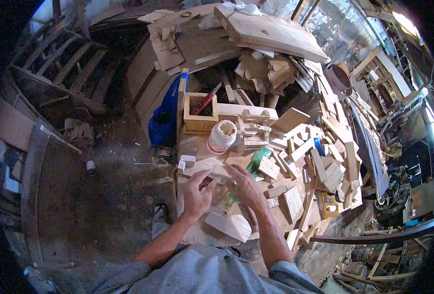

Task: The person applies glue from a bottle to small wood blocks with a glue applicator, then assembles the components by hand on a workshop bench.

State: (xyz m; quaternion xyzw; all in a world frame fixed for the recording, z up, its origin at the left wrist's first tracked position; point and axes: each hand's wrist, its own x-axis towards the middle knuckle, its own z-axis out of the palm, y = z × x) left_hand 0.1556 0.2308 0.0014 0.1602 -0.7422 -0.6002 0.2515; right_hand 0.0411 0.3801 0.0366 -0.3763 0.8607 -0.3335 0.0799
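Observation:
My left hand (198,196) and my right hand (247,187) meet over the near part of the workbench. Between them is a small pale wood block (220,173), its left end in my left hand's fingers and its right end under the fingers of my right. A flat light board (200,165) lies just beyond. The white tub (222,137) with a red-marked label stands behind the block. To the right of it lies a green plastic bottle (260,158), partly covered by wood. Closer to my body rests a pale shaped wood piece (228,226).
Offcuts (295,157) are heaped across the bench's right side, with a yellow-handled tool (330,206) at the edge. A wooden box (200,113) holding a red-handled tool stands at the back left. Beside it hangs a blue bag (164,117). Wooden stairs (72,63) rise at far left.

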